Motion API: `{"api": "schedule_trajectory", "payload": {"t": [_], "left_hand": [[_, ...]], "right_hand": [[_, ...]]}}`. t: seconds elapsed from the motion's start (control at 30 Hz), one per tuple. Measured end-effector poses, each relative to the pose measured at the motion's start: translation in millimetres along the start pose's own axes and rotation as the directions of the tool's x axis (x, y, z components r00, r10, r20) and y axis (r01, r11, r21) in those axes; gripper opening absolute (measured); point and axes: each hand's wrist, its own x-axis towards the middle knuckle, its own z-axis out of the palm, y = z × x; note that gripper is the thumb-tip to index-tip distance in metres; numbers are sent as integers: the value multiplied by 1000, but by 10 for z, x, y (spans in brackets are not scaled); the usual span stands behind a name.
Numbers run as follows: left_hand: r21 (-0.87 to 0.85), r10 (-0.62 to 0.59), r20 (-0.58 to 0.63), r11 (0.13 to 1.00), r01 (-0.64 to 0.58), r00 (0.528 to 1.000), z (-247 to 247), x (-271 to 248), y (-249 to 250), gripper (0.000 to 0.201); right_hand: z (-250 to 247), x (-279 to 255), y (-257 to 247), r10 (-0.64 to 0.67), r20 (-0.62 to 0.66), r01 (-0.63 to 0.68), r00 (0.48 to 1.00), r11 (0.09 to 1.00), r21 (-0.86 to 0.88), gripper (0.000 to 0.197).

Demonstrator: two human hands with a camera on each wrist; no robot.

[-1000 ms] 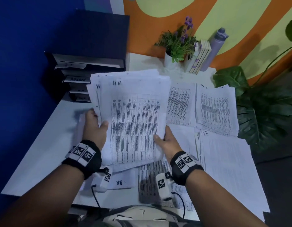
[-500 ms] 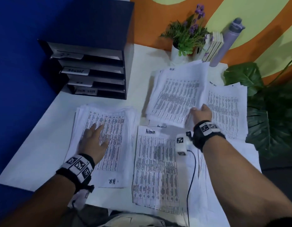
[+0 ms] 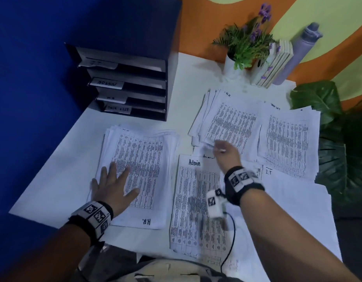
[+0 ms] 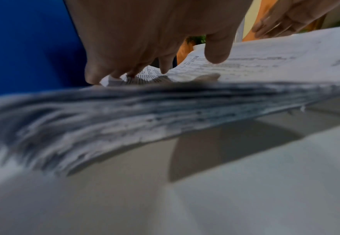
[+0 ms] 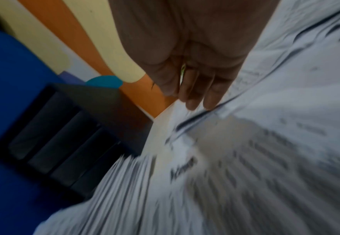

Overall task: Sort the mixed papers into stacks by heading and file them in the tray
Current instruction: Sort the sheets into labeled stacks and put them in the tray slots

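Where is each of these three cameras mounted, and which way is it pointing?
Head: worn on the head, looking down at the desk; shows both forearms, left hand flat on the H.R. stack.
Left wrist: low by the desk, looking along the fingers at that stack's edge.
Right wrist: looking along the right hand over papers toward the tray.
Shared: head and right wrist both show the tray.

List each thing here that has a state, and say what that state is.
left hand: open, flat on the H.R. stack
right hand: open, at the far H.R. stack
Admin stack: lying flat
tray: labelled slots look empty
bottle: capped, leaning
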Motion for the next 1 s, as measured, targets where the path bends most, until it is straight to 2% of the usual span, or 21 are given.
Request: {"api": "schedule_trajectory", "payload": {"t": [0.13, 0.3, 0.4, 0.5, 0.57, 0.7, 0.83, 0.9, 0.93, 1.0], "left_hand": [[4, 45, 32, 999, -45, 998, 48, -29, -20, 85], [-33, 132, 57, 991, -130, 990, 83, -118, 41, 74], [-168, 127, -69, 976, -137, 989, 27, -114, 16, 69], [-253, 57, -136, 963, -91, 989, -79, -53, -85, 67], [-251, 48, -168, 964, -89, 985, -160, -27, -137, 66], [-212, 102, -292, 963, -169, 951, -408, 5, -144, 68], [-210, 113, -303, 961, -182, 946, -670, 49, -88, 70], [-189, 140, -353, 958, -217, 925, -761, 49, -56, 75], [-149, 170, -398, 957, -247, 902, -806, 36, -30, 81], [-19, 256, -500, 952, -306, 827, -900, -5, 42, 92]], "right_hand": [[427, -480, 90, 46, 277, -55, 960, 998, 26, 43], [647, -880, 113, 83, 426, -67, 901, 996, -51, 60], [651, -969, 84, 59, 399, -15, 915, 993, -113, 55], [661, -962, 62, 37, 309, 28, 950, 979, -201, 28], [651, -936, 11, -22, 218, 95, 976, 940, -327, 11], [572, -859, -250, -233, 174, 290, 957, 808, -514, 11], [511, -787, -526, -272, 104, 282, 957, 780, -558, 16], [502, -787, -645, -330, 82, 308, 940, 724, -617, 16], [493, -808, -710, -392, 86, 350, 916, 675, -649, 15], [489, -865, -839, -542, 143, 471, 828, 535, -702, 21]]}}
